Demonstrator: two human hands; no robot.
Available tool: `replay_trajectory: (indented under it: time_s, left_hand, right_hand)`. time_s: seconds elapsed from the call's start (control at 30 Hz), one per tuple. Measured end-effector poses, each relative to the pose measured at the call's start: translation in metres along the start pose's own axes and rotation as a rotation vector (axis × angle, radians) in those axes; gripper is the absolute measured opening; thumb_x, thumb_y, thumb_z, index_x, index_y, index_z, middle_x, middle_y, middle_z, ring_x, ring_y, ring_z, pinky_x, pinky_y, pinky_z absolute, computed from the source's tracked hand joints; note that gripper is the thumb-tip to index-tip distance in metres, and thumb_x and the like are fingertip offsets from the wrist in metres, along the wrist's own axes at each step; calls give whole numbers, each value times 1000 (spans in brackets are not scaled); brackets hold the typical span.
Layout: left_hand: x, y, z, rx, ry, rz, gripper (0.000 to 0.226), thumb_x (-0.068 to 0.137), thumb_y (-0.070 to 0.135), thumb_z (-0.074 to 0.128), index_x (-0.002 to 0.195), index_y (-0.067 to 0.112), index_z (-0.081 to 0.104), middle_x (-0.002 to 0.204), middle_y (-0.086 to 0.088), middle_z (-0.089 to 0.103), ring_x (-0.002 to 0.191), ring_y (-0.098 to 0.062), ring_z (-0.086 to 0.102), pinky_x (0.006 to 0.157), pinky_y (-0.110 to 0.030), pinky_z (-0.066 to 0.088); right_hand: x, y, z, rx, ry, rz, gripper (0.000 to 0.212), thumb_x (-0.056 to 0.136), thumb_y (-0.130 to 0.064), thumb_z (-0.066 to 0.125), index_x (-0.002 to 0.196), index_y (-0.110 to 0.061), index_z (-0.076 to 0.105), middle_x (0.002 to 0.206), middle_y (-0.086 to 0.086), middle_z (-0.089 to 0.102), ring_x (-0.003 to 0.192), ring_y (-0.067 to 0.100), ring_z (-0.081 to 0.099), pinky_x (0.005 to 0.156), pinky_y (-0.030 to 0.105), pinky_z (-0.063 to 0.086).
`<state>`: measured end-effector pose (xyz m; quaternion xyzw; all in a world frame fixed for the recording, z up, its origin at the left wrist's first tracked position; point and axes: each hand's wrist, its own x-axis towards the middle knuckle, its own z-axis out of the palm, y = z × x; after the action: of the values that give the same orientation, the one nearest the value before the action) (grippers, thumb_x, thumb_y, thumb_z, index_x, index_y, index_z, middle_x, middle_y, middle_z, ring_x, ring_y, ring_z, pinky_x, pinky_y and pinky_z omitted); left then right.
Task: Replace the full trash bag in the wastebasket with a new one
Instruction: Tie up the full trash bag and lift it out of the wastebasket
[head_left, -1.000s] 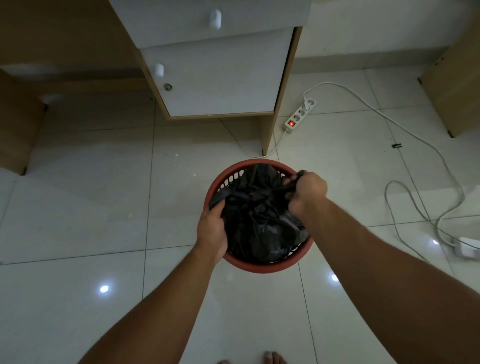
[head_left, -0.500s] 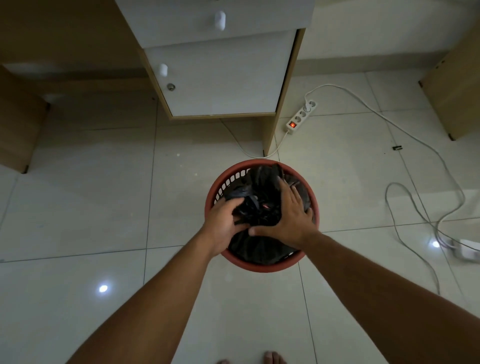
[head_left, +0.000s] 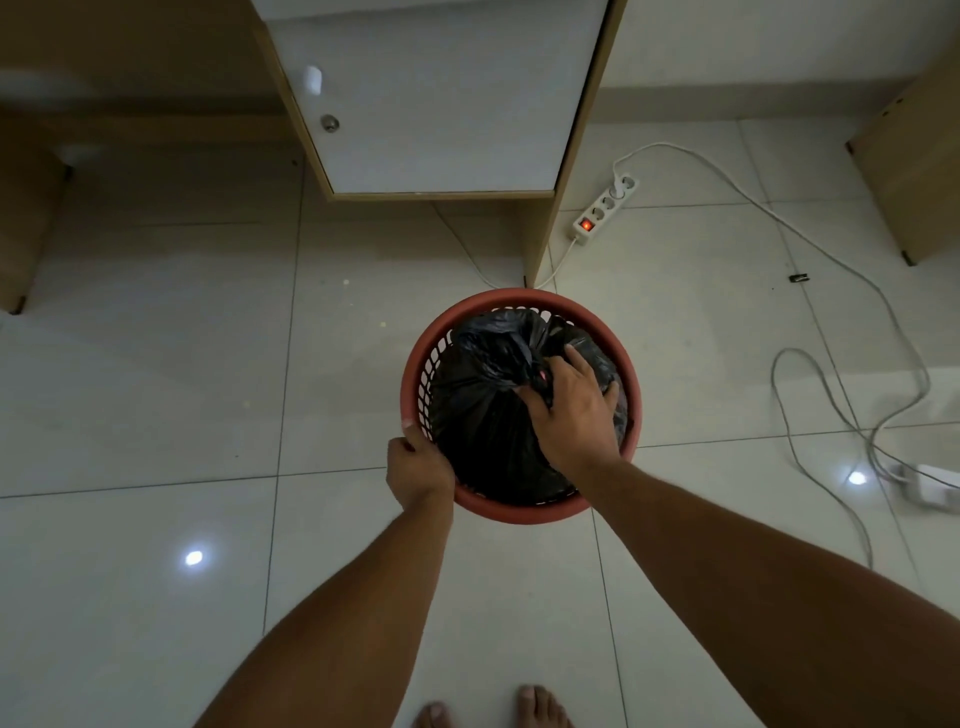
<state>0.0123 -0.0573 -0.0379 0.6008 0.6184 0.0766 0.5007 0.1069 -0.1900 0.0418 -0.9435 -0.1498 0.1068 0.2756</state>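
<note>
A round red wastebasket with slotted walls stands on the white tiled floor in front of me. A full black trash bag fills it, its top gathered toward the middle. My right hand lies on the bag's gathered top, fingers curled into the plastic there. My left hand grips the basket's near-left rim from outside. No new bag is in view.
A desk cabinet with a white door stands just behind the basket. A white power strip with a lit red switch lies to the right, and its cables loop across the floor. My bare toes show at the bottom edge.
My left hand left the bag and moved down to the basket's rim. My right hand shifted over the bag's gathered top and closed on it. The view moved closer to the desk.
</note>
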Motion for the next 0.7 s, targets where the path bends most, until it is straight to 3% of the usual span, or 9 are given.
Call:
replay_trajectory:
  time_s: [0.17, 0.23, 0.27, 0.33, 0.4, 0.47, 0.53, 0.63, 0.7]
  left_hand:
    - [3, 6, 17, 12, 167, 78, 49, 102, 49, 40, 80, 9, 55, 78, -6, 57, 74, -27, 51, 67, -33, 36]
    - [0, 5, 18, 73, 161, 119, 49, 101, 50, 41, 80, 9, 56, 76, -5, 56, 72, -27, 49, 66, -32, 36]
    - [0, 3, 17, 107, 150, 135, 49, 101, 50, 41, 80, 9, 56, 75, -5, 56, 71, -27, 50, 65, -32, 36]
    - [0, -2, 13, 148, 121, 144, 51, 101, 52, 40, 79, 8, 55, 74, -6, 57, 68, -28, 51, 63, -32, 37]
    - [2, -5, 7, 164, 93, 147, 53, 100, 55, 38, 74, 10, 52, 70, -4, 56, 63, -23, 52, 59, -30, 35]
    - [5, -4, 4, 177, 62, 133, 54, 99, 57, 38, 71, 12, 50, 68, -2, 55, 60, -15, 49, 54, -27, 31]
    - [6, -1, 0, 169, -1, 110, 54, 99, 56, 37, 71, 12, 50, 70, -3, 56, 64, -19, 53, 52, -26, 30]
    - [9, 6, -11, 103, -71, 118, 41, 99, 48, 44, 101, 10, 60, 101, -9, 65, 98, -32, 62, 74, -32, 46]
    - [5, 22, -26, -127, -191, 232, 51, 97, 51, 47, 136, 19, 50, 134, 0, 56, 122, -16, 55, 92, -24, 45]
  right_hand:
    - [1, -19, -10, 126, 33, -67, 30, 101, -32, 55, 125, -14, 58, 130, 6, 66, 128, 27, 56, 112, 69, 30]
    - [3, -26, -23, 234, 82, -59, 23, 100, -27, 56, 118, -13, 59, 112, 4, 71, 107, 26, 66, 104, 58, 45]
    - [4, -30, -31, 278, 136, -67, 16, 100, -24, 57, 111, -13, 60, 101, 1, 71, 95, 22, 67, 97, 43, 52]
    - [9, -37, -51, 330, 238, -79, 6, 99, -22, 60, 97, -18, 56, 81, -9, 62, 72, 7, 59, 68, 7, 44]
    - [14, -46, -72, 364, 290, -93, 13, 100, -25, 60, 90, -22, 51, 72, -17, 53, 63, -2, 53, 55, 5, 36]
    - [16, -52, -87, 385, 293, -135, 13, 100, -28, 60, 90, -25, 51, 70, -18, 53, 65, -8, 54, 54, 6, 36]
    - [14, -56, -100, 381, 263, -177, 13, 100, -28, 60, 91, -28, 50, 69, -19, 51, 65, -11, 53, 54, 6, 36]
    - [8, -57, -114, 378, 183, -238, 12, 98, -26, 61, 92, -29, 51, 64, -22, 52, 63, -12, 53, 54, 6, 35]
    - [2, -59, -123, 370, 144, -282, 12, 95, -25, 60, 92, -30, 50, 68, -29, 59, 67, -14, 55, 57, 5, 37]
